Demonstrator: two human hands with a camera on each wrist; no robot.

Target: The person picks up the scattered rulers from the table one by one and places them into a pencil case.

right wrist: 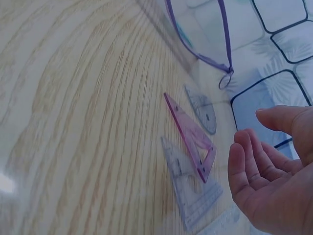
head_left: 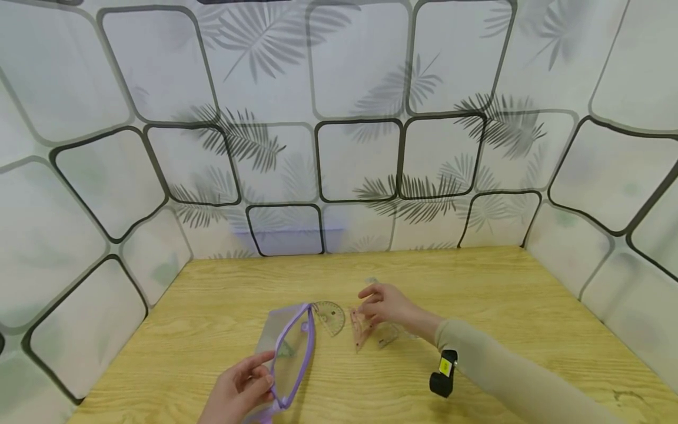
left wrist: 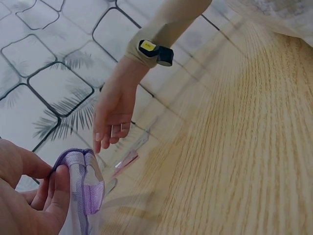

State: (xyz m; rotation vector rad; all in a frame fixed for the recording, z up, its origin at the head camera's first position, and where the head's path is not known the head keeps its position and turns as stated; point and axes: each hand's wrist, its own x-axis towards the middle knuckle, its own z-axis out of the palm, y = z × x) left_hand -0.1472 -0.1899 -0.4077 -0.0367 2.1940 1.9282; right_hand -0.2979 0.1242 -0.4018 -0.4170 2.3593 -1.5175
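Observation:
My left hand (head_left: 241,386) pinches the edge of a see-through zip pouch (head_left: 311,347) with purple trim, which stands open on the table. A greenish piece (head_left: 286,348) shows through its side. Over the table to the right hovers my right hand (head_left: 386,303), fingers loosely bent and holding nothing in the right wrist view. Close by lie a pink set square (right wrist: 188,129) and a clear set square (right wrist: 195,208), partly overlapping. A clear protractor (head_left: 331,317) lies between the pouch and the pink set square. Part of a clear ruler (right wrist: 227,223) appears beside the clear set square.
The wood-grain table (head_left: 212,330) reaches back to a patterned curtain (head_left: 360,159) that encloses it at the back and both sides. A black band device (head_left: 444,374) is strapped on the right sleeve.

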